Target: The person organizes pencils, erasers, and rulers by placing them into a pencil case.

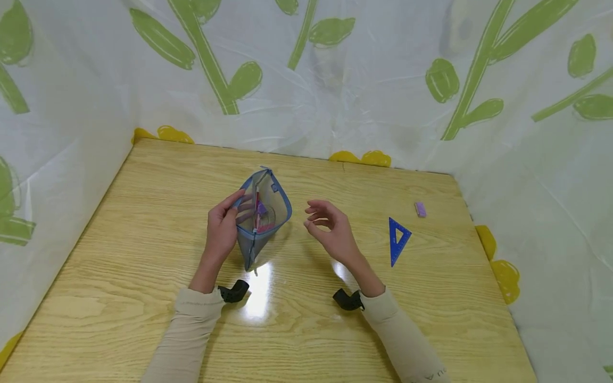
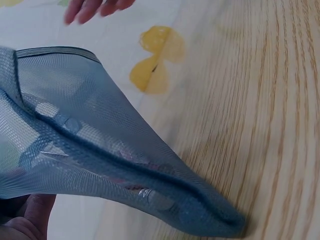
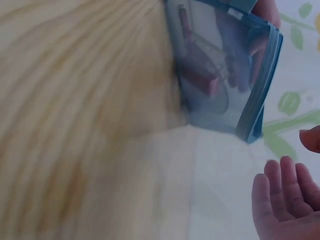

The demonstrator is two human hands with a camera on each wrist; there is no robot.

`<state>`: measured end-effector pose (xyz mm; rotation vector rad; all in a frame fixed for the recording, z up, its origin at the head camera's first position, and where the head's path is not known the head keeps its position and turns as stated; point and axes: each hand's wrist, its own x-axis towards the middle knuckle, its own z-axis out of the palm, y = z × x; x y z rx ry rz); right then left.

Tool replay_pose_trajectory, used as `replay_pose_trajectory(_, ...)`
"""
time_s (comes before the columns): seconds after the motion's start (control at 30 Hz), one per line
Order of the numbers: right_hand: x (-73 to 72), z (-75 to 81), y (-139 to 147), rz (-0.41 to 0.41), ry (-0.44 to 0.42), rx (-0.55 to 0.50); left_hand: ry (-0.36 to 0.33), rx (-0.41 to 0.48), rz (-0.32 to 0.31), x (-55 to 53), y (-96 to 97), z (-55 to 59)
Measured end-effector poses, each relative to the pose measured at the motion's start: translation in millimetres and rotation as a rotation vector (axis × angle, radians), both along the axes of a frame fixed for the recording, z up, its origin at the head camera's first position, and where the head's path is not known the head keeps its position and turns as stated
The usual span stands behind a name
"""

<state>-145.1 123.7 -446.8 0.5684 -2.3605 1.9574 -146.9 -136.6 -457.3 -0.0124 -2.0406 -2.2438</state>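
Observation:
A blue-grey mesh zip pouch (image 1: 247,243) stands tilted with its mouth open, its lower end near the table. My left hand (image 1: 222,230) grips its left side near the rim, and some fingers show through the mesh. Inside lie a purple object (image 1: 261,208), a pink block-like object (image 3: 212,86) and a slim red-pink stick; a clear rounded piece is hard to make out. To the right of the pouch, apart from it, my right hand (image 1: 335,231) hovers with loosely bent fingers and nothing in them.
Right of my right hand, a blue triangular set square (image 1: 395,251) lies on the wooden table (image 1: 143,255). Beyond it is a small purple eraser-like block (image 1: 420,209). White sheets (image 1: 373,80) with painted green leaves wall in the back and both sides.

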Motion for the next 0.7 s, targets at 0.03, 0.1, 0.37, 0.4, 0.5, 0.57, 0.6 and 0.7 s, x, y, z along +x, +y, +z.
replay_pose_trajectory(0.03,1.5,-0.7,3.9,-0.004,-0.008,0.015,-0.001,0.003,0.0,-0.1,-0.1,-0.1)
replay_pose_trajectory(0.1,4.4,-1.4,12.2,-0.007,-0.024,0.037,-0.002,0.002,-0.001,-0.3,0.0,-0.2)
replay_pose_trajectory(0.37,11.8,-9.7,51.2,-0.051,-0.055,0.133,-0.011,-0.014,-0.01,-0.4,0.6,0.0)
replay_pose_trajectory(0.4,12.8,-10.7,56.4,-0.061,-0.059,0.144,-0.01,-0.016,-0.01,-0.4,0.8,0.3)
replay_pose_trajectory(0.5,16.1,-13.7,72.4,-0.095,-0.074,0.183,-0.009,-0.016,-0.01,-0.4,1.1,0.8)
replay_pose_trajectory(0.57,18.1,-15.4,83.2,-0.114,-0.084,0.214,-0.009,-0.016,-0.007,-0.4,1.2,1.3)
replay_pose_trajectory(0.6,18.7,-16.3,88.7,-0.123,-0.087,0.233,-0.009,-0.015,-0.006,-0.3,1.2,1.5)
replay_pose_trajectory(0.7,21.4,-17.6,104.2,-0.149,-0.097,0.29,-0.008,-0.015,-0.004,0.1,0.9,1.8)
